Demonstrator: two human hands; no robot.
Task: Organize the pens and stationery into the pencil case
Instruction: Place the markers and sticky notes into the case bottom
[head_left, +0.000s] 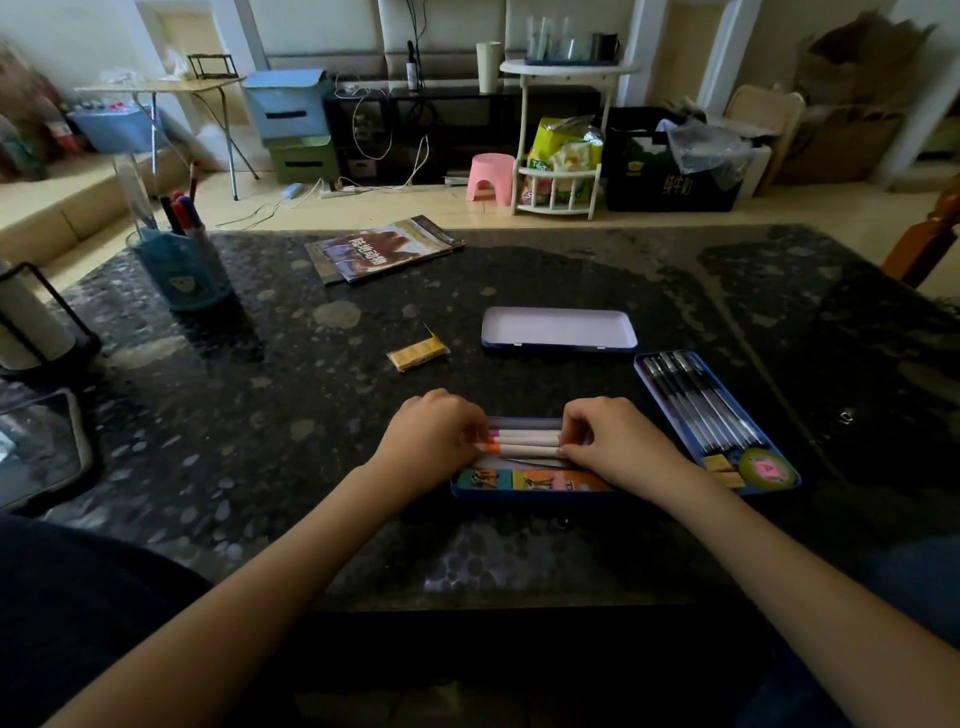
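Item: pencil case tray (530, 491), blue tin, sitting at 6 o'clock of the dark stone table (260, 415), directly before the person.

Contents: white-barrelled markers (524, 442), two plainly showing, possibly a third beneath; long axis running 9 to 3 o'clock, coloured caps (pink, orange) pointing toward 9. A row of coloured sticky tabs (540, 480) is lining the tray's 6 o'clock wall, with binder clips (483, 478) lying on it; their count cannot be told.

Grip: left hand (434, 434) is pinching the cap ends with curled fingers; right hand (613, 441) is pinching the opposite ends likewise. Each hand is sitting at one end of the axis, equally near, so the markers are being held level over or in the tray; whether they are touching its floor cannot be told.

Judgement: the markers appear to be settling in lengthwise; the coming move depends on keeping that axis parallel to the tray's long walls.

Also counted: one second tray (717, 421) at 3 o'clock, holding roughly six black pens (696, 400), one roll of tape (766, 469), two small tan blocks (722, 467); one lid (558, 327) at 12 o'clock; one yellow packet (418, 353) at 11 o'clock, still outside any tray.
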